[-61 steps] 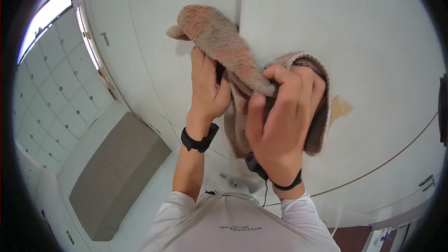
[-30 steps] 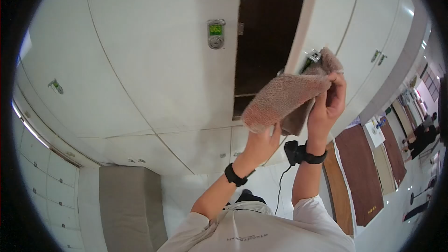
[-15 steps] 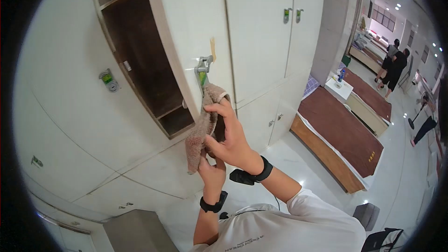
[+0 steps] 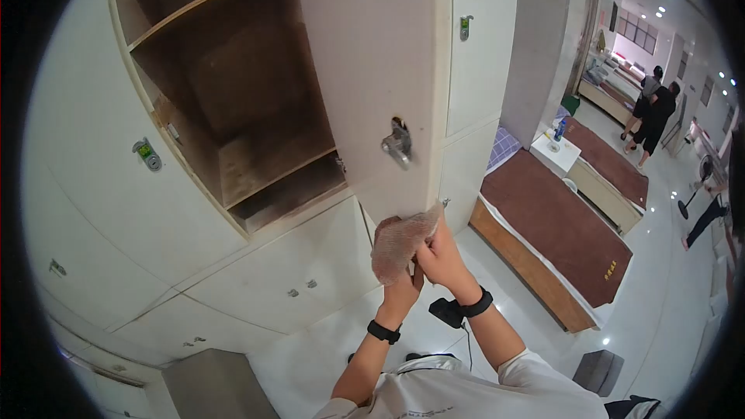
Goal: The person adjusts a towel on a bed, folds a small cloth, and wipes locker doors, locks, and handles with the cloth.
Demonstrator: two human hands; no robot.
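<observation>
A brown-grey cloth (image 4: 402, 247) is bunched at the lower corner of a white cabinet door (image 4: 372, 70). My right hand (image 4: 446, 260) grips the cloth from the right, its fingertips partly hidden behind the door's edge and the fabric. Beneath it, my left hand (image 4: 400, 295) has closed on the cloth's lower side, most of its fingers covered. The door stands wide open, with a metal lock latch (image 4: 398, 142) on its inner face above my hands. To the left is the brown-lined cabinet interior (image 4: 256, 70) with its shelves.
More white cabinet doors (image 4: 77, 147) with green-marked locks flank the opening. At right are beds with brown covers (image 4: 555, 221) and a white bedside table (image 4: 556, 154). A grey stool (image 4: 598, 371) stands near my right side. Two people (image 4: 656, 112) stand farther back.
The cabinet door has swung wider open, exposing its inner face and the shelves. Both hands and the cloth have moved right, away from the outside handle to the door's lower corner.
</observation>
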